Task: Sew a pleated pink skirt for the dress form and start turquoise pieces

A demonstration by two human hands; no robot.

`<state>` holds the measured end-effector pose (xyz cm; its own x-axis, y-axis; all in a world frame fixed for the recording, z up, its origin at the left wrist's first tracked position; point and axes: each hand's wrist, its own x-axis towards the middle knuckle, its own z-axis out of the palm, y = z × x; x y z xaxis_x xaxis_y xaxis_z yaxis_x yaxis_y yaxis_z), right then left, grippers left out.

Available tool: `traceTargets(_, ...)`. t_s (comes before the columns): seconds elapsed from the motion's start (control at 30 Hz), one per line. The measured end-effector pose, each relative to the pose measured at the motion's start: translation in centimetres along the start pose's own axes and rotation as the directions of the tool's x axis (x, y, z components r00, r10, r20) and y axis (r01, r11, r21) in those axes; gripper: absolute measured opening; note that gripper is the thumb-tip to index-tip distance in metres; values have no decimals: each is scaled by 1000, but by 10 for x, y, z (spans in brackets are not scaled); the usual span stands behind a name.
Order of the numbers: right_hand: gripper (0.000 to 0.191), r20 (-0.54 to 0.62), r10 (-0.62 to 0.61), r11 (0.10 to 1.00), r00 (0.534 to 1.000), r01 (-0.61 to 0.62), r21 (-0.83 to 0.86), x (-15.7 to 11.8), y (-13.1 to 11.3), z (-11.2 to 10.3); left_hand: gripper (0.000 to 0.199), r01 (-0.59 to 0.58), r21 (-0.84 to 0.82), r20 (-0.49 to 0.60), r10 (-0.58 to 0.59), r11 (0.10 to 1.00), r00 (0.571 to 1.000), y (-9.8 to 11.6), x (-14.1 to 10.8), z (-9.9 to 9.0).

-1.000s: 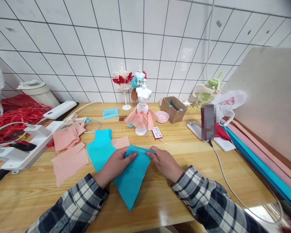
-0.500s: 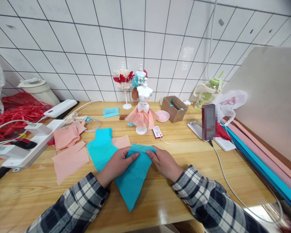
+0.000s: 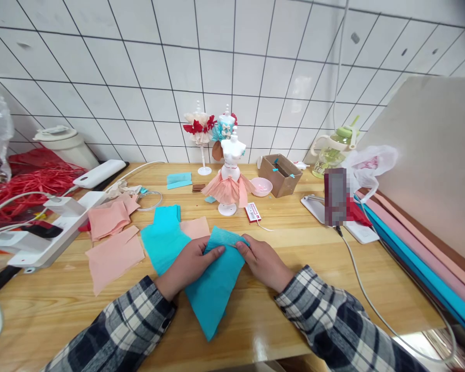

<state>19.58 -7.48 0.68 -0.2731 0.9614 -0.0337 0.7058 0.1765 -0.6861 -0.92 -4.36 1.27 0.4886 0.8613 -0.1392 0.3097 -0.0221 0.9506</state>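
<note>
A turquoise crepe paper piece hangs between my hands, its top edge folded over and its lower end narrowing to a point. My left hand pinches it at the left of the fold, thumb on top. At the right end of the fold, my right hand grips the paper between thumb and fingers. Another turquoise crepe paper sheet lies on the table beside my left hand. Behind the hands stands a white mini dress form wearing a peach paper skirt.
Peach paper pieces and a white power strip lie at left, near red shredded paper. Further back are a cardboard box, a pink bowl and a decorated dress form. Paper rolls line the right side.
The folded top edge of the turquoise paper has tilted, its left part standing a little higher. Both hands keep their hold. The whole view has shifted slightly.
</note>
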Motion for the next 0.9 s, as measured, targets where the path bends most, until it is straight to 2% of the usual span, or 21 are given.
traceTargets(0.2, 39, 19, 15, 1000, 1000, -15, 25, 0, -2, 0, 39, -8, -14, 43, 9, 1000, 999, 2, -3, 2)
traceTargets(0.53, 40, 23, 48, 999, 999, -48, -17, 2, -1, -1, 45, 55, -92, 50, -51, 994, 997, 1, -2, 2)
traceTargets(0.9, 43, 40, 14, 1000, 999, -15, 25, 0, 1, -1, 45, 58, -151, 94, -44, 987, 995, 5, -4, 3)
